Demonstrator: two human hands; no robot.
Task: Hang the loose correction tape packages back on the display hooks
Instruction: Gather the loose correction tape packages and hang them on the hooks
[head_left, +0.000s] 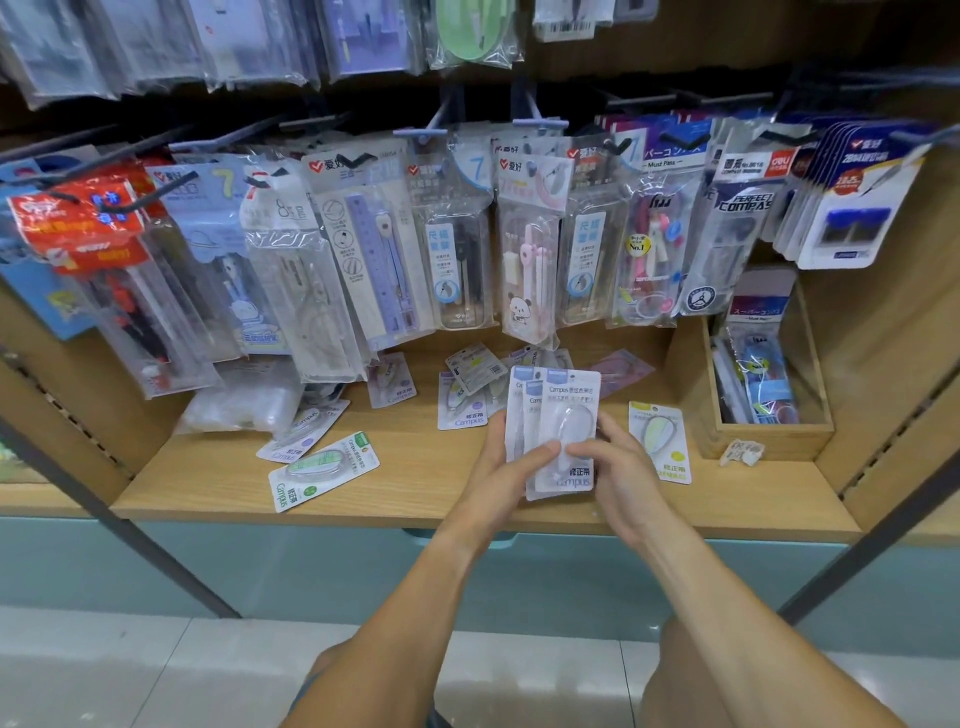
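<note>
I hold a small stack of white Campus correction tape packages (563, 415) upright above the wooden shelf (415, 493). My left hand (506, 480) grips the stack's lower left edge, thumb across the front. My right hand (618, 470) pinches its lower right side. Several loose packages lie flat on the shelf: a green one (322, 467) at front left, a purple one (304, 428) behind it, one (661, 441) at right, and more (462, 400) behind the stack. Bare hook ends (540, 123) stick out above the hanging goods.
Compass and ruler sets (457, 244) hang in a dense row across the back of the shelf. A wooden box (769, 431) of packaged items stands at right, with a crumpled paper scrap (743, 451) before it. A clear plastic bag (244, 400) lies at left. Dark metal struts cross both lower corners.
</note>
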